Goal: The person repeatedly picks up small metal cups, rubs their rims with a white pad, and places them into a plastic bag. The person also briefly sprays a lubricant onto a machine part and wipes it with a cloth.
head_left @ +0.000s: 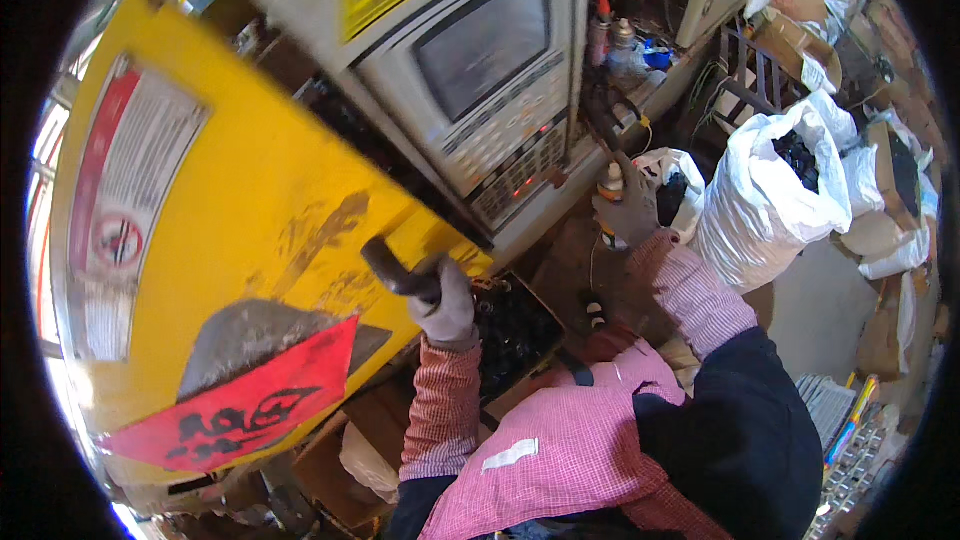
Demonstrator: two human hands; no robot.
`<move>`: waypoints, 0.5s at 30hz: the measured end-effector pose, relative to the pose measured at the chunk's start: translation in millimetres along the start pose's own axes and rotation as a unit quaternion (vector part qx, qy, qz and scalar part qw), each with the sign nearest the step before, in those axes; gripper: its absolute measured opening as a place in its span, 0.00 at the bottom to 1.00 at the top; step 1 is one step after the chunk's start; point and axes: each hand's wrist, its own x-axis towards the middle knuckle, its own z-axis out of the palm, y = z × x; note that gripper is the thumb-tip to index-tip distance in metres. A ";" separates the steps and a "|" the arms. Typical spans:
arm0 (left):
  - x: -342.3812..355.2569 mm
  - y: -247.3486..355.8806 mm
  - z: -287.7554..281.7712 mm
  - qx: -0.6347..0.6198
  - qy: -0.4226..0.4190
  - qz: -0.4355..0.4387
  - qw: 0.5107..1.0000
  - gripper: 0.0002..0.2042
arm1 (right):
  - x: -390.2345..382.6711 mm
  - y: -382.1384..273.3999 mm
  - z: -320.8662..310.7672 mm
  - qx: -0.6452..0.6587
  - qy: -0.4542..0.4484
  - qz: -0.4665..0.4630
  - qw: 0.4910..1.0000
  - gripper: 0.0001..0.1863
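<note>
My left hand (445,308), in a grey glove, is wrapped around a black door handle (388,268). That handle sticks out from a large yellow machine door (290,210). On the right, my gloved right hand (630,208) is closed around a slim spray can (611,178) with pale and orange parts; much of the can is hidden by the fingers. Just beyond this hand stands a small white bag (668,165) with black pieces inside. Above the door's edge is a grey control panel (510,90) with a screen and rows of keys.
A tall white sack (770,200) filled with black pieces stands to the right. Below my left hand sits a box of dark pieces (520,325). Bottles and cans (622,40) crowd a ledge behind the panel. An open carton (340,470) lies under the door.
</note>
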 end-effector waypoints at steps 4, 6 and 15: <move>5.9 -6.9 24.2 0.066 0.049 0.073 0.994 0.14 | 73.7 31.7 27.1 0.062 0.000 0.039 0.997 0.49; 10.2 -7.2 31.6 0.129 0.084 0.107 0.982 0.18 | 108.5 41.9 45.2 0.094 0.001 0.040 0.995 0.50; 14.2 0.8 49.8 0.313 0.164 0.184 0.917 0.20 | 210.0 70.6 135.4 0.156 -0.063 0.038 0.985 0.55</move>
